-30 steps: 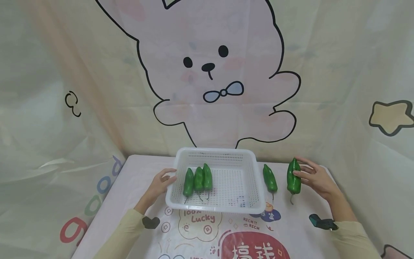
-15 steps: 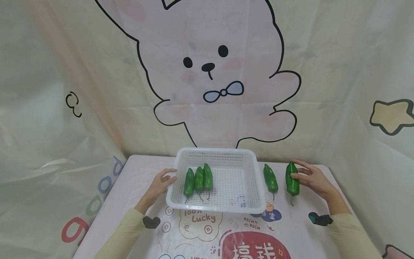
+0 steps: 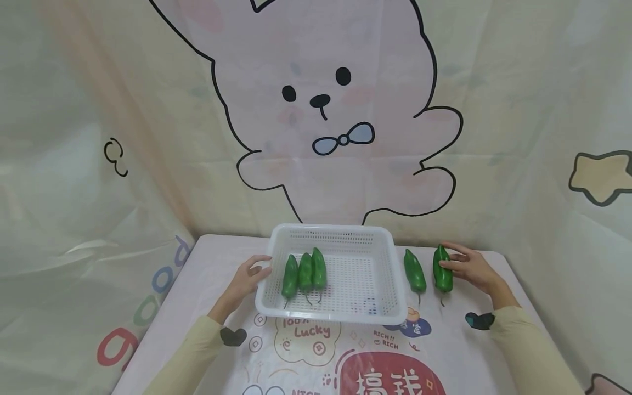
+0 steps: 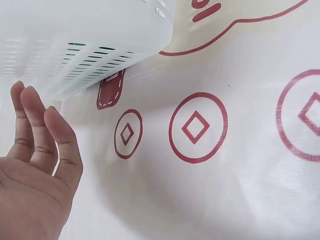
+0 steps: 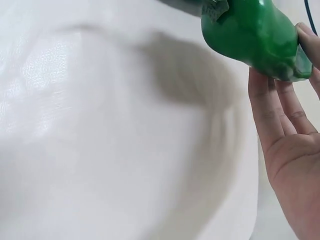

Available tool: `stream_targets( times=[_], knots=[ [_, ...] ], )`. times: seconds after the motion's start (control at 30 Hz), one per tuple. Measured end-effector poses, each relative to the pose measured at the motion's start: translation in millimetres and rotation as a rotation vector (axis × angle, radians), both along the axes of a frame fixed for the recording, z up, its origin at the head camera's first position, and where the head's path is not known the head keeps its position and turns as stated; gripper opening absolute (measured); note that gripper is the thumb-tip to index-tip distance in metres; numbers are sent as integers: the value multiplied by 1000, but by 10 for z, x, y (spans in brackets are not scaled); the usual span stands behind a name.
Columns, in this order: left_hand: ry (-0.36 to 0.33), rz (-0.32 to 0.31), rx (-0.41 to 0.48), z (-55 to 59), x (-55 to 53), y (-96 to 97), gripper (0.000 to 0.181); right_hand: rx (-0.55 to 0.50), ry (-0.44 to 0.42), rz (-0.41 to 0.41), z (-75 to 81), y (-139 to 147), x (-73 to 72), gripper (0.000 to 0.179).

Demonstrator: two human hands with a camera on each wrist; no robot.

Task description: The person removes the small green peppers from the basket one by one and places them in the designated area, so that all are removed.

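My right hand [image 3: 473,270] holds a long green pepper [image 3: 442,272] between thumb and fingers at the table's right side, its stem end toward me. In the right wrist view, the pepper [image 5: 250,35] casts a shadow on the cloth under it. A second green pepper [image 3: 415,272] lies on the table between it and a white plastic basket [image 3: 353,288]. Inside the basket, three green peppers [image 3: 305,273] lie side by side at the left. My left hand [image 3: 247,280] has its fingertips at the basket's left rim; the left wrist view shows loosely bent fingers [image 4: 62,135] close to its perforated wall.
A white printed cloth [image 3: 306,378] covers the table. Behind it hangs a curtain [image 3: 395,181] with a cartoon animal, and curtains also close in the left and right sides.
My right hand has moved a little left with its pepper, closer to the pepper lying on the table. The left hand has stayed at the basket rim.
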State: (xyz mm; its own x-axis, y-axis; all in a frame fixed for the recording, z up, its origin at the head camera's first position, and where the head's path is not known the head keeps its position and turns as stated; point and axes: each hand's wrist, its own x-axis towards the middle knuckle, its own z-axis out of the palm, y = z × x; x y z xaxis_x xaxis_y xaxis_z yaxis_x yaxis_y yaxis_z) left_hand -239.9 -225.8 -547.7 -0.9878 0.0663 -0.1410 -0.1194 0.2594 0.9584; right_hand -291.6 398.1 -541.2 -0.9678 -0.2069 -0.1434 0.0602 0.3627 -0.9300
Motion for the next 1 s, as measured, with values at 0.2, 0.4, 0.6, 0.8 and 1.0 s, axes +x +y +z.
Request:
stream_targets(
  times=[0.2, 0.4, 0.6, 0.8, 1.0],
  knots=[
    [7, -16, 22, -1, -14, -8, 48, 33, 5, -15, -115, -10, -72, 79],
    [1, -15, 36, 1, -15, 5, 45, 64, -5, -42, -160, -51, -120, 81],
    [0, -20, 49, 11, -11, 26, 48, 96, -22, -48, -179, -85, -139, 80],
    [-9, -23, 46, 35, 2, 28, 47, 153, -14, -61, -214, -119, -136, 80],
    [-4, -35, 51, 29, 18, 12, 48, 180, 46, -65, -234, -161, -133, 75]
  ],
)
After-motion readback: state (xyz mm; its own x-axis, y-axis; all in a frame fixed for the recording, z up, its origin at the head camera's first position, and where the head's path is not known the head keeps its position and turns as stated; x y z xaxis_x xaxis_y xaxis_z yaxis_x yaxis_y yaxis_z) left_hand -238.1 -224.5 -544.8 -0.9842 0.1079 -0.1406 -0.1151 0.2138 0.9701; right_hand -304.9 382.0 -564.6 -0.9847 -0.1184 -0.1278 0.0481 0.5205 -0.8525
